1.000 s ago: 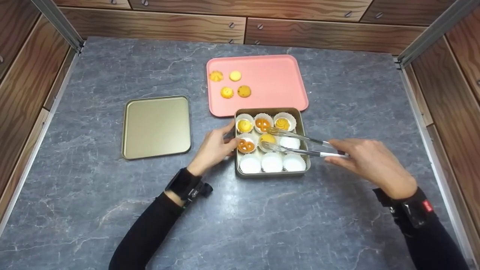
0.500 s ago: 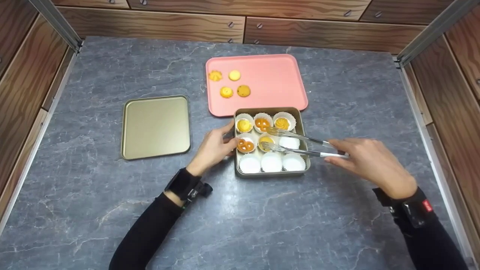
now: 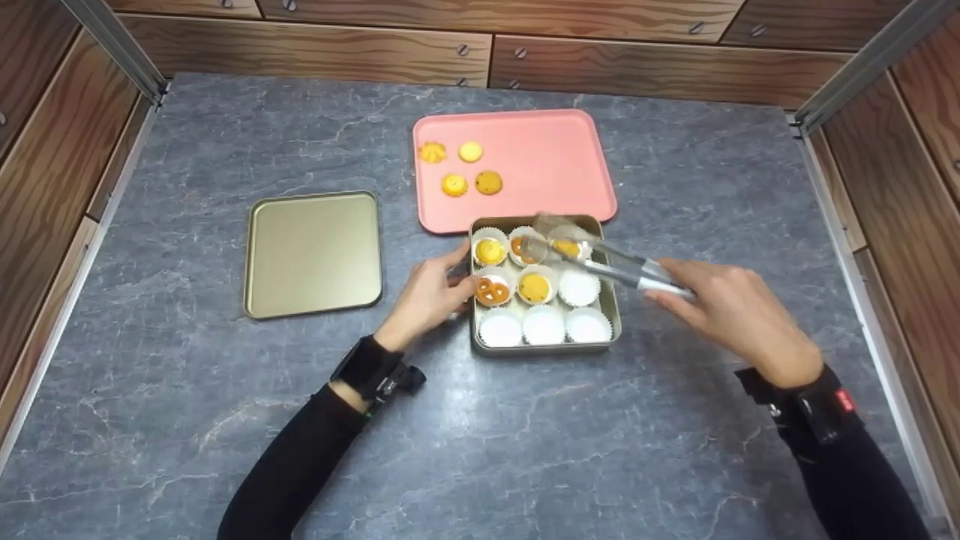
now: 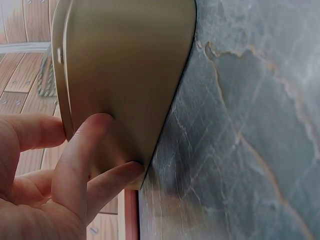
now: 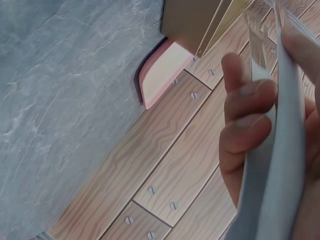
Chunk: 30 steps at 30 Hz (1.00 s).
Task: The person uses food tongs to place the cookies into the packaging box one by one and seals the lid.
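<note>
My left hand [image 3: 429,294] rests its fingertips against the left side of a gold square tin [image 3: 546,349]; the left wrist view has one digit at the rim and others on the outer wall [image 4: 135,65]. My right hand [image 3: 739,311] grips clear-tipped tongs [image 3: 651,277], their blurred tips over the tin's back row with nothing visible between them. White paper cups line the tin. Cookies sit in the back row and in the left and middle cups of the middle row, among them a round speckled cookie [image 3: 534,287] and a pretzel [image 3: 493,291].
Behind the tin lies a pink tray [image 3: 551,161] with several cookies on its left half, including a flower-shaped one [image 3: 432,152]. A gold lid [image 3: 315,255] lies flat to the left on the grey marbled table [image 3: 420,465]. Wood-patterned panels [image 3: 637,71] border it.
The tongs have left the round speckled cookie in the middle cup and moved up toward the back row, the right hand shifting slightly with them. My left hand stays at the tin.
</note>
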Each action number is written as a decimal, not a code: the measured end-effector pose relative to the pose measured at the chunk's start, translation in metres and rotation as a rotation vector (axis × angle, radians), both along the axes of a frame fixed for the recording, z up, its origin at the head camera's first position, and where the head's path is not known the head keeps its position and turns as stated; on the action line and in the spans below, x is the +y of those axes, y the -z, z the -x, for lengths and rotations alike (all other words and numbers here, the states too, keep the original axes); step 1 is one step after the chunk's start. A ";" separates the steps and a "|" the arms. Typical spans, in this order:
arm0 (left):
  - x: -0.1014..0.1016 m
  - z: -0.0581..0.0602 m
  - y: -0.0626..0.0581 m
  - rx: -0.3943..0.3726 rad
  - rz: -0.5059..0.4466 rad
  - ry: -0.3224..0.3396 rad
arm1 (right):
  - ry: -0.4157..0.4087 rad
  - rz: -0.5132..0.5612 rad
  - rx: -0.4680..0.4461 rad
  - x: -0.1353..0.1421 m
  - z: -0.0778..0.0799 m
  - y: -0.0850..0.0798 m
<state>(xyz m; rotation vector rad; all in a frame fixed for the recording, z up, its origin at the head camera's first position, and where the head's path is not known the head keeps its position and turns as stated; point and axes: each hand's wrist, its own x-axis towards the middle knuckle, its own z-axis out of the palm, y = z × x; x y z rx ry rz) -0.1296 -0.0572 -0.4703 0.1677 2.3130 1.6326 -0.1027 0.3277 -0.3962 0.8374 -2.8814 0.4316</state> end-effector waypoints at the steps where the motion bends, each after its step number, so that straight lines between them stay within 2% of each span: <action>1: 0.000 0.000 0.000 -0.004 -0.002 0.000 | 0.006 0.012 0.006 -0.002 0.003 -0.001; 5: 0.000 0.001 0.000 -0.015 -0.007 0.006 | 0.020 0.047 0.037 -0.010 0.016 -0.004; 10: 0.001 0.002 0.001 0.008 0.010 0.006 | 0.047 0.039 0.049 -0.022 0.034 -0.008; 21: -0.001 0.000 0.002 0.005 -0.010 0.012 | 0.096 0.007 -0.010 -0.053 0.064 -0.005; 30: -0.001 0.001 0.001 0.003 0.003 0.014 | 0.212 -0.032 -0.076 -0.074 0.090 -0.001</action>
